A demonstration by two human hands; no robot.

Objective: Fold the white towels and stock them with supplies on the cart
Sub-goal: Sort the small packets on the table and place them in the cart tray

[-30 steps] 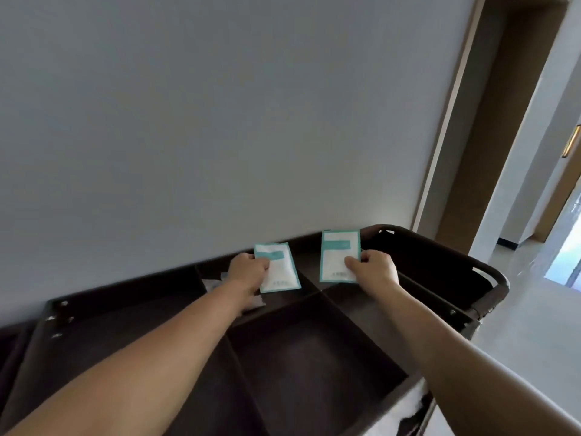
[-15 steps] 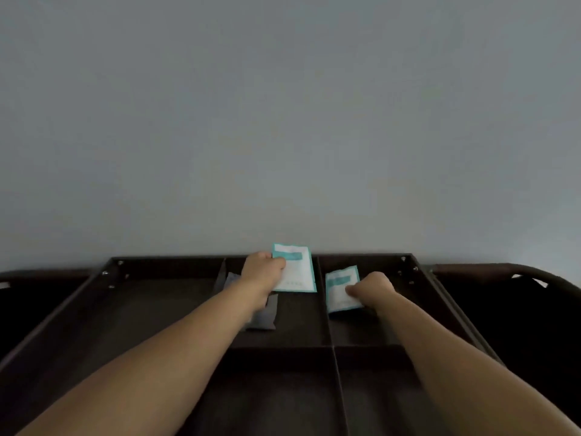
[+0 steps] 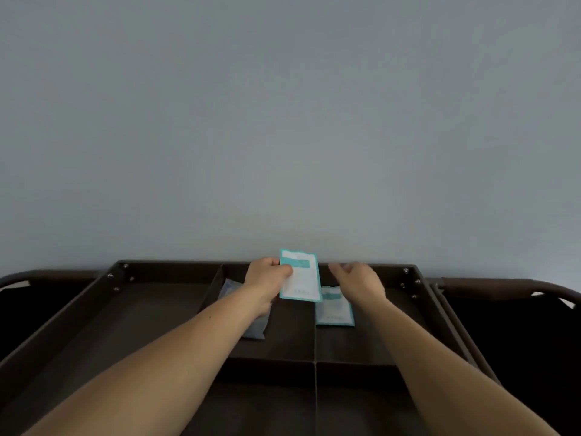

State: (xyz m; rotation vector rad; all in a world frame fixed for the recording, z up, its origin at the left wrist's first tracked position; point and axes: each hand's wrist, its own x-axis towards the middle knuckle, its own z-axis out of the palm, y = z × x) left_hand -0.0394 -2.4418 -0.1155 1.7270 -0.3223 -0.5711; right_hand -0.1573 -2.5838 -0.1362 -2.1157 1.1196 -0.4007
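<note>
My left hand (image 3: 267, 277) pinches a white packet with a teal border (image 3: 300, 280) by its left edge and holds it upright over the back middle compartment of the dark cart tray (image 3: 163, 309). A second teal-edged packet (image 3: 334, 306) lies flat in the back right compartment. Just above it hovers my right hand (image 3: 356, 280), fingers loosely spread and holding nothing. A pale grey packet (image 3: 251, 322) lies in the middle compartment, mostly under my left forearm. No towel is in view.
A bare grey wall (image 3: 283, 121) stands directly behind the cart. Thin dividers (image 3: 315, 341) split the tray into several compartments. Curved dark cart handles show at the far left (image 3: 37, 275) and far right (image 3: 503, 283).
My right hand has let go of its packet, which now lies flat in the back right compartment, and has lifted off it. My left hand still holds its packet.
</note>
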